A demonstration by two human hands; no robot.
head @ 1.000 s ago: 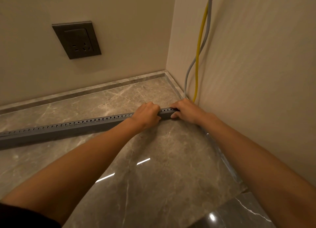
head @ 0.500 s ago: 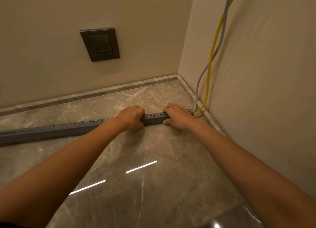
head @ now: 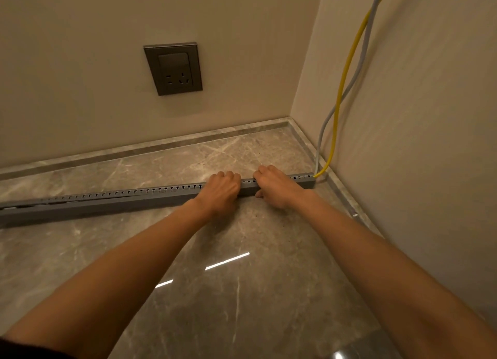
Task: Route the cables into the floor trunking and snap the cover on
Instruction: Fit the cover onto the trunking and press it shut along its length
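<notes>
marble floor, left hand, right hand both curled gripping grey trunking, fingertips hidden, trunking's far-left end cropped

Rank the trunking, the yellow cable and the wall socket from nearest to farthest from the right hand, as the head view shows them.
1. Trunking: on the floor, gripped by the right hand.
2. Yellow cable: just right of the hand, meeting the trunking's end by the side wall.
3. Wall socket: up on the back wall, off to the left.
</notes>
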